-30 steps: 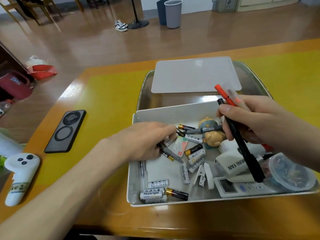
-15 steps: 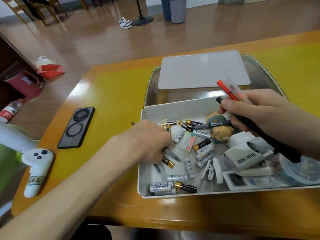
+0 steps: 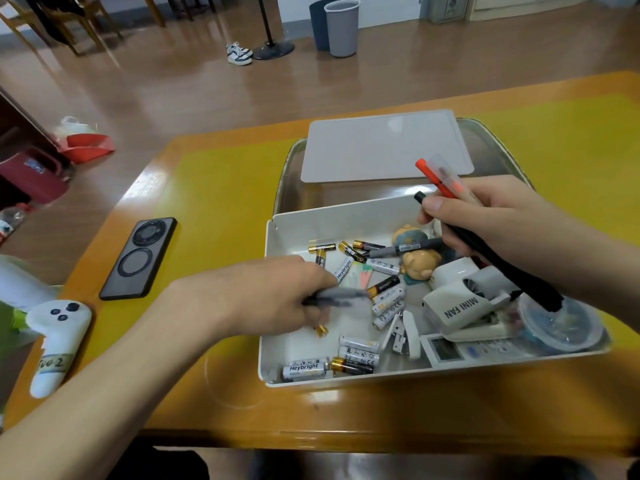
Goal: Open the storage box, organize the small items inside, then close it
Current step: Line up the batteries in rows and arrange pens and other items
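The white storage box stands open on the table. Its lid lies flat behind it. Inside are several loose batteries, a grey pen, a bear figure, a white mini fan, a remote and a round clear container. My left hand is in the box's left half, closed on a blurred grey pen. My right hand hovers over the box's right side, gripping a black pen and a red pen.
A black phone lies on the yellow mat left of the box. A white controller sits at the table's left edge. Two bins, shoes and a stand base are on the floor beyond.
My left hand has lifted a grey pen from among the batteries and swung it level. The right hand still holds its pens. The view shifted slightly.
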Demonstrator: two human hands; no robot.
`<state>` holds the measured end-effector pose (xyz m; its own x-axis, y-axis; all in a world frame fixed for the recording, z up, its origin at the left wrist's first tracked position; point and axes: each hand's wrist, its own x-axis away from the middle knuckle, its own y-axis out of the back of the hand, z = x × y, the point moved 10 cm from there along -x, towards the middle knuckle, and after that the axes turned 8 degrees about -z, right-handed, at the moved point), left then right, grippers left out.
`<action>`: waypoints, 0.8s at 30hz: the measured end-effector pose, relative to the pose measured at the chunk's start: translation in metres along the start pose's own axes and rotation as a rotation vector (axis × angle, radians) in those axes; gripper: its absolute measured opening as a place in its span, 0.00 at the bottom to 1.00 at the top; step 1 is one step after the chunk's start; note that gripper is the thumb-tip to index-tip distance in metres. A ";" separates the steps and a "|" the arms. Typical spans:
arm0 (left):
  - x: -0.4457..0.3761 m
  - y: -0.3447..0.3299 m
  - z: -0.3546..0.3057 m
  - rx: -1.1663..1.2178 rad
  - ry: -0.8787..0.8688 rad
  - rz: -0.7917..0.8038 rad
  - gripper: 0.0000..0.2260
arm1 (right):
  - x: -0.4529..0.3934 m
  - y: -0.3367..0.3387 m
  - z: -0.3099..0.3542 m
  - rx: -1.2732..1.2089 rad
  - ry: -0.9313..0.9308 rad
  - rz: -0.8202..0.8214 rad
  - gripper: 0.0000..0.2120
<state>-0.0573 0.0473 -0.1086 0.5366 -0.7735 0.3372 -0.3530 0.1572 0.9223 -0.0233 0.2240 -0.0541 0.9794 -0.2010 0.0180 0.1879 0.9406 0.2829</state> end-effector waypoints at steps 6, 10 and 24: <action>-0.007 -0.050 -0.018 -0.277 -0.042 0.139 0.09 | -0.003 -0.001 -0.003 0.049 0.032 0.008 0.14; -0.022 -0.050 -0.013 -0.312 -0.033 0.102 0.16 | -0.007 -0.005 -0.006 0.122 0.065 0.023 0.15; -0.028 -0.002 0.001 -0.201 -0.160 -0.340 0.19 | -0.004 -0.044 -0.032 0.306 0.073 0.175 0.15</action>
<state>-0.0722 0.0684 -0.1199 0.4650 -0.8852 -0.0110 -0.0121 -0.0188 0.9998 -0.0331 0.1926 -0.0974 0.9996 -0.0133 0.0260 -0.0034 0.8310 0.5562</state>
